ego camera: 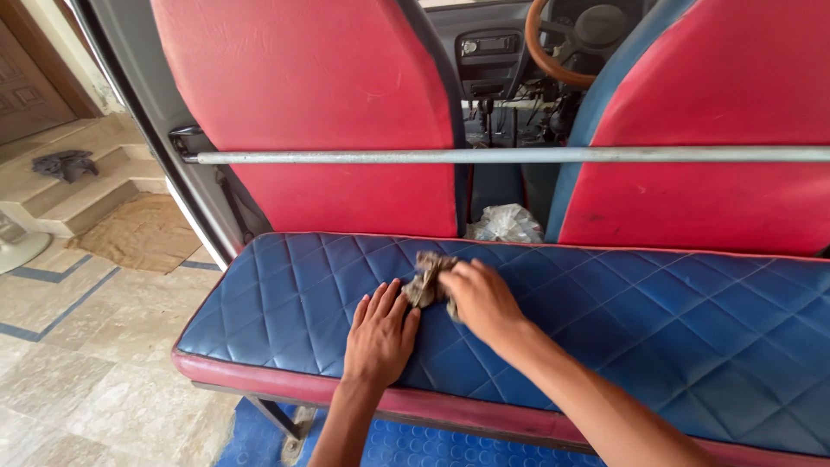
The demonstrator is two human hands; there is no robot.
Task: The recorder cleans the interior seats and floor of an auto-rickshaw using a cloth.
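A blue quilted bench seat point(657, 320) with a red front edge runs across the view inside a vehicle. My right hand point(481, 300) is closed on a crumpled brownish rag point(427, 277) and presses it onto the seat's middle. My left hand point(380, 333) lies flat on the cushion just left of the rag, fingers spread and touching the seat, its thumb close to the rag.
Two red seat backs point(320, 112) stand behind the bench, with a grey metal bar point(519, 156) across them. A crumpled plastic bag point(506, 223) sits in the gap between them. A steering wheel point(562, 43) shows ahead. Tiled floor, steps and a brown mat point(143, 232) lie left.
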